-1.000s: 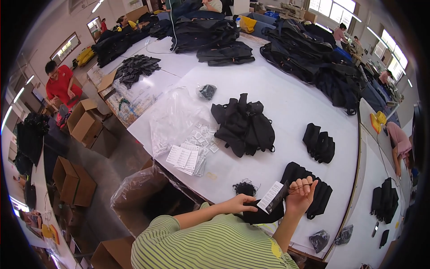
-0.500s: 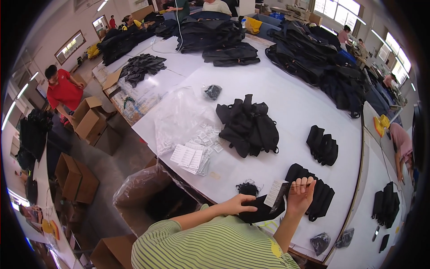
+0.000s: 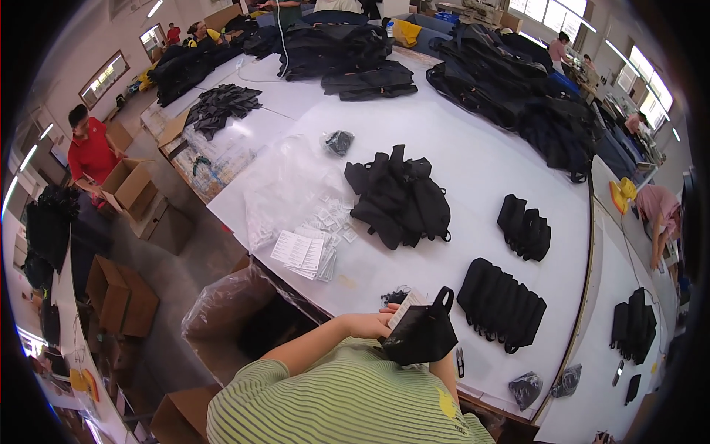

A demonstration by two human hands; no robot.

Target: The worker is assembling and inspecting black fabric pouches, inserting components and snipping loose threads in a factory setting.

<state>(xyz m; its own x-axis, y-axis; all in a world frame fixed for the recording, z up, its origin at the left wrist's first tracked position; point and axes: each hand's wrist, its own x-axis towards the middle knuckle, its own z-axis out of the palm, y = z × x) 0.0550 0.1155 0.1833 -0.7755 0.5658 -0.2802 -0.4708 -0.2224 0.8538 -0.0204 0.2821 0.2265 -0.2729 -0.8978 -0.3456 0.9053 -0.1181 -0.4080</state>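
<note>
Fingers of my left hand (image 3: 367, 325) are bent close together at the left edge of a black pouch (image 3: 429, 334), against its white label (image 3: 404, 311); whether they pinch cloth or label, I cannot tell. The pouch is up in front of my striped shirt (image 3: 336, 399), above the near edge of the white table (image 3: 462, 159), its loop standing at the top. My right forearm (image 3: 446, 375) rises behind it, and the pouch hides that hand, so I can't say how those fingers are set.

Just beyond the label, partly covered, lies a tangle of black thread (image 3: 393, 297). Small snips (image 3: 460, 362) lie just right of my forearm. To the right, a row of black pouches (image 3: 503, 305) lies side by side, with a shorter row (image 3: 524, 227) farther off. A loose black heap (image 3: 399, 198) sits farther up the table; left of it are white cards (image 3: 299, 250), scattered small tags (image 3: 334, 220) and clear plastic sheeting (image 3: 277, 181). Piles of dark cloth (image 3: 336, 52) line the far side. Off to the left, a person in red (image 3: 90, 152) stands by an open carton (image 3: 133, 189)
</note>
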